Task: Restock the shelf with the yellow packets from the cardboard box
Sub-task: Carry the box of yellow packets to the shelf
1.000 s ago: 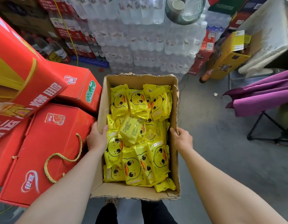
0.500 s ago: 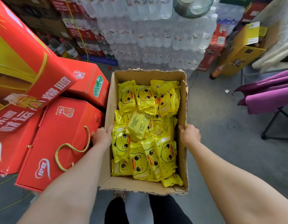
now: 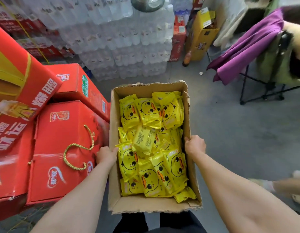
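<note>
The open brown cardboard box (image 3: 151, 203), heaped with yellow duck-print packets (image 3: 151, 145), is gripped by the left hand (image 3: 106, 156) and right hand (image 3: 194, 146) on opposite side walls; red gift cartons (image 3: 61, 140) apparently touch the box's left.

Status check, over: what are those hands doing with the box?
Left hand and right hand grip the cardboard box by its sides. Yellow packets all inside. No shelf in view.
</note>
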Motion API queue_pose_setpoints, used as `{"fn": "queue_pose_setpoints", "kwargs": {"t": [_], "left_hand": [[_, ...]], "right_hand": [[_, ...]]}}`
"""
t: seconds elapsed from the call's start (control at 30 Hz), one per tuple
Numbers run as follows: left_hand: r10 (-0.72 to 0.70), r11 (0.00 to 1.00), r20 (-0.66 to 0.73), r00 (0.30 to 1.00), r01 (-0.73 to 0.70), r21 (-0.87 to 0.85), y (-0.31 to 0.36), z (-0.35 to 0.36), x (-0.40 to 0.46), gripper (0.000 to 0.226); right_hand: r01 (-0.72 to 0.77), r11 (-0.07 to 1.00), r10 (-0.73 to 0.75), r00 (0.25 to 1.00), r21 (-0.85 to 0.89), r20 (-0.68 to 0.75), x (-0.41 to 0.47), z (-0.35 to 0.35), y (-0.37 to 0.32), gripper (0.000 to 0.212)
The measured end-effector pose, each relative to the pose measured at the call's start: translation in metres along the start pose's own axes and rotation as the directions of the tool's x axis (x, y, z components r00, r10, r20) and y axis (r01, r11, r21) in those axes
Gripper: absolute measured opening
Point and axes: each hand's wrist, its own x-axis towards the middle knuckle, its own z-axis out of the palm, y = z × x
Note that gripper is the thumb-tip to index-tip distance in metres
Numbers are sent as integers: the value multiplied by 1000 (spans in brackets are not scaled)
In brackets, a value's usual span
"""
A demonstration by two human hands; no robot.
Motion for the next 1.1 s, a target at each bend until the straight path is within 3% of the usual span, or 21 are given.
{"fn": "queue_pose_setpoints", "kwargs": {"t": [0.17,0.33,0.6,0.8,0.97,1.1], "left_hand": [[179,983,55,982,-181,40,-1,-9,7,33],[259,952,113,959,-274,136,2,1,17,38],[339,882,96,936,-351,314,-16,8,-6,44],[368,833,119,922,-384,398,-48,30,-73,37],[467,702,229,854,-515,492,-65,75,-156,32],[578,551,331,746,-656,516,-74,131,-243,31]], "right_hand": [[-193,971,198,980,141,-22,-64,35,44,32],[-319,919,337,940,232,-44,-108,62,70,35],[-337,895,372,926,292,-71,-143,72,113,34],[-359,878,391,919,317,-42,-200,90,196,32],[-435,793,492,870,426,-27,-272,115,297,26],[-521,684,606,796,511,1,-344,137,392,22]]}}
